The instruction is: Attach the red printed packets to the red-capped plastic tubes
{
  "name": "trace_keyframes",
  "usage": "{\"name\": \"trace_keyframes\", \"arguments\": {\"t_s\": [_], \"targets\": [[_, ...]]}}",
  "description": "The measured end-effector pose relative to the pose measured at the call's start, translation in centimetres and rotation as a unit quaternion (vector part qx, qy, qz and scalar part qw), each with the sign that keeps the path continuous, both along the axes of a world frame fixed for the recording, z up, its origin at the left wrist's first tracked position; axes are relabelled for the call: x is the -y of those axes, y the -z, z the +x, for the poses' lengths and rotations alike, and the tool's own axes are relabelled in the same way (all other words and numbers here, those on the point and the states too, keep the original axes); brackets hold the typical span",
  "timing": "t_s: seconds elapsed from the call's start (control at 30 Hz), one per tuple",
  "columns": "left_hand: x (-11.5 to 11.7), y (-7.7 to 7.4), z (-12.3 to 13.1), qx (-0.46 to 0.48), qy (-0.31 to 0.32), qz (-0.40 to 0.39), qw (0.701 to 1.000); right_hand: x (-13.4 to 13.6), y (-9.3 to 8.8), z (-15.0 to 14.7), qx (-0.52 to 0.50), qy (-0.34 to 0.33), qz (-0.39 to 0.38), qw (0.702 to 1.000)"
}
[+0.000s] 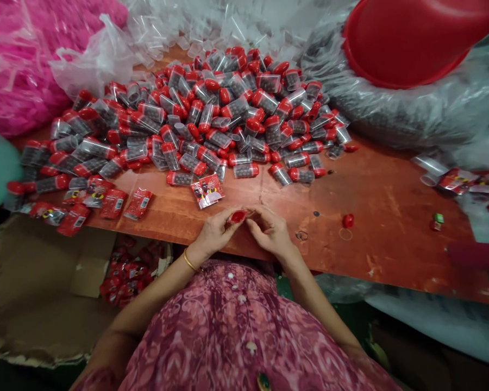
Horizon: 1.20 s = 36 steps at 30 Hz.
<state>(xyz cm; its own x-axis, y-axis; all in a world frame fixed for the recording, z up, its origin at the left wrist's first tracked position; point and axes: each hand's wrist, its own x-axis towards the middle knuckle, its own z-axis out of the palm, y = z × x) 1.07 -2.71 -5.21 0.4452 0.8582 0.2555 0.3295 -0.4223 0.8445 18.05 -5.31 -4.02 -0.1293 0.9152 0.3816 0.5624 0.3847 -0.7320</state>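
My left hand (215, 232) is closed around a small red piece (238, 216) with a hollow-looking face, above the table's front edge. My right hand (271, 231) meets it from the other side, its curled fingertips against the piece; the fingers partly hide it, so I cannot tell its exact kind. Just beyond my hands lies a red printed card (207, 190). Past that spreads a big heap of clear plastic tubes with red caps (228, 119), dark dotted contents showing inside many. Several red printed packets (113, 203) lie at the left of the table edge.
The reddish wooden table (375, 190) holds a red cap (348, 220), a rubber band (345, 234) and a small green-topped item (437, 221). A red tub (403, 49) rests on a filled plastic bag (383, 114). Pink bagged material (36, 60) stands left; an open carton (44, 288) sits below.
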Motion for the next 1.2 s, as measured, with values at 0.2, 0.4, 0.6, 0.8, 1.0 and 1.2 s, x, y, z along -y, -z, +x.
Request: {"name": "trace_keyframes", "arguments": {"t_s": [0.2,0.4,0.6,0.8,1.0,1.2], "targets": [[-0.5,0.5,-0.5,-0.011,0.022,0.025,0.999,-0.8,-1.1,0.3,0.032,-0.088,0.027,0.995],[-0.3,0.6,-0.8,-0.086,0.040,0.043,0.995,-2.0,-0.4,0.3,0.024,-0.143,0.058,0.988],[-0.5,1.1,-0.5,-0.131,0.031,0.046,0.990,-2.9,1.2,0.3,0.011,-0.145,0.064,0.987],[0.1,1.5,-0.5,-0.136,-0.030,0.081,0.987,-3.1,1.5,0.3,0.031,-0.128,0.026,0.991],[0.3,1.9,-0.6,-0.138,-0.020,0.096,0.986,-3.0,0.7,-0.3,-0.002,-0.140,-0.007,0.990],[0.5,1.5,-0.6,-0.108,-0.035,0.073,0.991,-3.5,1.3,-0.5,0.011,-0.136,-0.007,0.991]]}}
